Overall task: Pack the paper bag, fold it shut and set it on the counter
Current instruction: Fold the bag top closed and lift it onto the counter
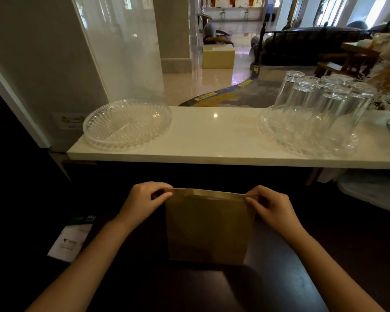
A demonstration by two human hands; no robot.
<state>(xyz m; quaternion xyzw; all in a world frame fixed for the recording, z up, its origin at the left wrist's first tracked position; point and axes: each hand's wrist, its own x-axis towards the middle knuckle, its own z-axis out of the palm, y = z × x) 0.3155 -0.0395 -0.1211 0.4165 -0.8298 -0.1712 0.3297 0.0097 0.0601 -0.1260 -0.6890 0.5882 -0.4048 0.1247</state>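
A brown paper bag point(208, 226) stands upright on a dark lower surface point(279, 255), below and in front of the near edge of the white tabletop point(214, 136). Its top edge is pressed flat, with a narrow strip along the top that looks folded over. The left hand point(144, 199) has its grip pinched on the bag's top left corner, thumb and fingers closed on the paper. The right hand point(270, 203) has its grip pinched the same way on the top right corner. Both forearms reach in from the bottom of the view, one on each side of the bag.

On the tabletop, near its left end, lies a clear patterned plate point(127, 123), its rim reaching close to the near edge. Toward the right end sits a second clear plate point(277, 138) carrying a cluster of drinking glasses point(320, 102) turned upside down and standing close together. The middle of the tabletop between the two plates is bare white stone with a small glint of light on it.

On the dark surface to the left of the left forearm lies a white and green printed leaflet point(71, 239), its text too small to read. At the far right, under the tabletop, a pale plastic container point(374, 192) shows dimly.
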